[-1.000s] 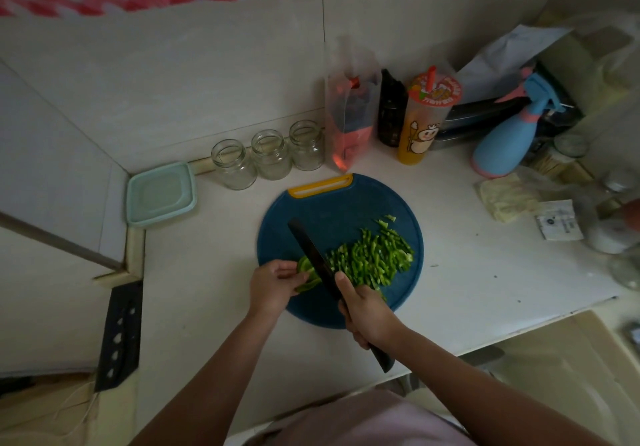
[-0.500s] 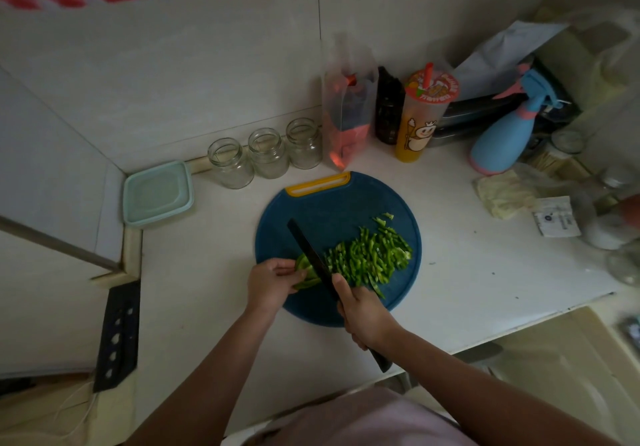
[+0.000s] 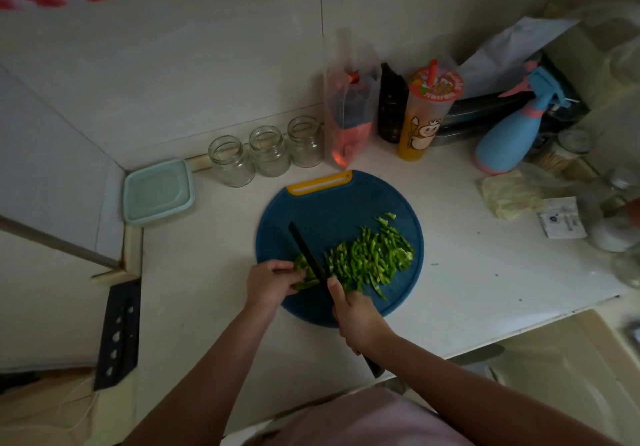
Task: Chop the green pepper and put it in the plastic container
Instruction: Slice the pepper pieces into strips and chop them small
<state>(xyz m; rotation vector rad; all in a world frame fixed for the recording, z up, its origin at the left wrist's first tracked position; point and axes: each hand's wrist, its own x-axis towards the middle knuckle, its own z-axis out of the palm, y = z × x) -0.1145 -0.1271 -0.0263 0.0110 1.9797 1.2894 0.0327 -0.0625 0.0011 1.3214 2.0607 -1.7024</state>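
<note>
A round blue cutting board (image 3: pixel 332 210) with a yellow handle lies on the white counter. A heap of chopped green pepper (image 3: pixel 372 258) covers its right half. My left hand (image 3: pixel 272 281) pins the uncut pepper piece (image 3: pixel 302 267) at the board's near left. My right hand (image 3: pixel 356 317) grips a black knife (image 3: pixel 306 251), whose blade rests across the pepper next to my left fingers. A pale green plastic container (image 3: pixel 157 191) with its lid on sits at the far left corner of the counter.
Three empty glass jars (image 3: pixel 268 151) line the back wall. A clear bag (image 3: pixel 349 113), a dark bottle (image 3: pixel 391 109), an orange drink cup (image 3: pixel 426 116) and a blue spray bottle (image 3: pixel 509 134) stand behind the board. Packets and jars crowd the right edge. A black knife holder (image 3: pixel 119 334) hangs left.
The blade has shifted slightly along the pepper piece as the cutting goes on. My left hand stays on the pepper. The view has drifted a little.
</note>
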